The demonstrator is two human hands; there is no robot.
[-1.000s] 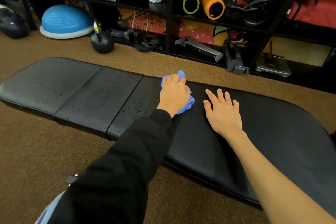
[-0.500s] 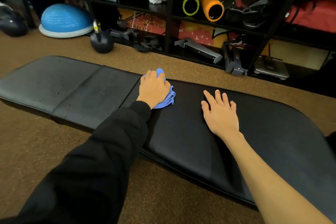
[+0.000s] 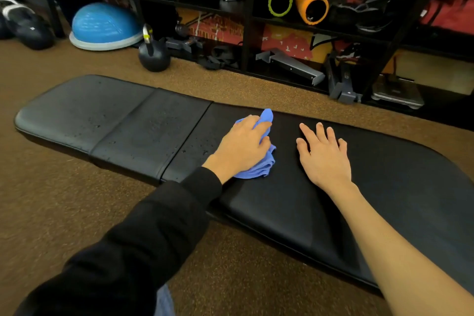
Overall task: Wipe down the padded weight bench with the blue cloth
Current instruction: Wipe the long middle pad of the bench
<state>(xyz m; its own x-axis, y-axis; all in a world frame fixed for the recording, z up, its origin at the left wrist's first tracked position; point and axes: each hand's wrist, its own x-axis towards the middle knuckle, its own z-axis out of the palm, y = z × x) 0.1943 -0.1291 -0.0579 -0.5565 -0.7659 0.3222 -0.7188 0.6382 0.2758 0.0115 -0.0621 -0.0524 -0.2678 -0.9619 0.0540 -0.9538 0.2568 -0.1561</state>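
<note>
The black padded weight bench [image 3: 123, 120] lies across the view from left to right. Water droplets speckle its left and middle pads. My left hand [image 3: 243, 146], in a black sleeve, presses the crumpled blue cloth [image 3: 259, 172] onto the long pad just right of the seam. Its fingers curl over the cloth, and a blue fold sticks out past the fingertips. My right hand [image 3: 323, 156] rests flat on the pad beside it, fingers spread, holding nothing.
Brown carpet [image 3: 51, 213] surrounds the bench. Behind it stands a black shelf rack [image 3: 246, 41] with a green and an orange foam roller [image 3: 310, 5]. A black kettlebell [image 3: 154, 58] and a blue balance dome [image 3: 105, 25] sit on the floor at the back left.
My left hand first slid the cloth left to the seam, then back right and toward me along the pad. My right hand stayed flat in place.
</note>
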